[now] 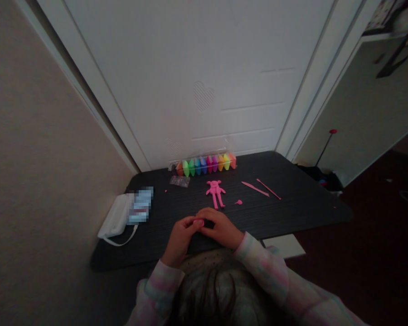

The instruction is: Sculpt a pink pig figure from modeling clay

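Observation:
My left hand and my right hand meet above the front part of the dark table. Their fingertips are closed together on a small pink piece of modelling clay, partly covered by the fingers. Just beyond them lies a flat pink clay figure with round ears, arms and two long legs. To its right is a small pink clay lump with a thin tail. Two pink modelling tools, a flat knife and a thin stick, rest farther right.
A row of coloured clay packs in a clear tray stands along the back edge, with a crumpled clear wrapper before it. At left are a white device with a cable and a blurred-out blue item. A white door rises behind the table.

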A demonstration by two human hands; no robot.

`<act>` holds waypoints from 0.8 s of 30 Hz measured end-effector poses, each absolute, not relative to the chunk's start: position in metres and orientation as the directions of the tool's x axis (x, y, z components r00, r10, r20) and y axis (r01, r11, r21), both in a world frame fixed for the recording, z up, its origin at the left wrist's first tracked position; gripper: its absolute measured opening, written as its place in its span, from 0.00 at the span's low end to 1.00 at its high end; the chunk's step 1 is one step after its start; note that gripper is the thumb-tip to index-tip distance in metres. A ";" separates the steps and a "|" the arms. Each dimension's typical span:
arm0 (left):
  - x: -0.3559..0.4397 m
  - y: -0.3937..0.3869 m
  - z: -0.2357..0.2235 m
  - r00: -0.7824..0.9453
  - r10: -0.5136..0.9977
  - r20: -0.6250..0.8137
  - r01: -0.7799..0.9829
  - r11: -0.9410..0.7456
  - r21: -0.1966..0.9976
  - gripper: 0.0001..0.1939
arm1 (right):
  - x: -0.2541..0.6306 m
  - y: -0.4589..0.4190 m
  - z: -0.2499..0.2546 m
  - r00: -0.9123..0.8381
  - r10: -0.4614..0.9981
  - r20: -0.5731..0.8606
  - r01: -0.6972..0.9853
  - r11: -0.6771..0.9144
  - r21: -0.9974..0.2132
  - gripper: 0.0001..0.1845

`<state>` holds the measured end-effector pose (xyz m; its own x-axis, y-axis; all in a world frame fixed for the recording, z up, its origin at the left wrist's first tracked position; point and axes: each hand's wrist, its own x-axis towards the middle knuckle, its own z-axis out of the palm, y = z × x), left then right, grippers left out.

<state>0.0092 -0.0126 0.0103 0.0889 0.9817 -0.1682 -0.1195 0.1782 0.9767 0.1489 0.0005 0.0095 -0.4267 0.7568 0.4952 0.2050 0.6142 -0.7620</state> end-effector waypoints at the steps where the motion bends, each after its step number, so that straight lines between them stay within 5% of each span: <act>1: 0.009 -0.013 0.010 0.098 0.980 -0.173 -0.115 0.183 0.976 0.10 | 0.149 0.001 0.009 -0.430 0.756 0.493 0.207 0.614 -0.761 0.09; 24: 0.006 -0.011 0.006 0.172 0.971 -0.163 -0.028 0.170 0.985 0.11 | 0.149 0.000 0.009 -0.429 0.751 0.502 0.192 0.619 -0.762 0.10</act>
<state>0.0062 -0.0111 0.0065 0.1721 0.9715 -0.1632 -0.0278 0.1704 0.9850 0.1493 -0.0002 0.0090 -0.4293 0.7508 0.5020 0.1919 0.6190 -0.7616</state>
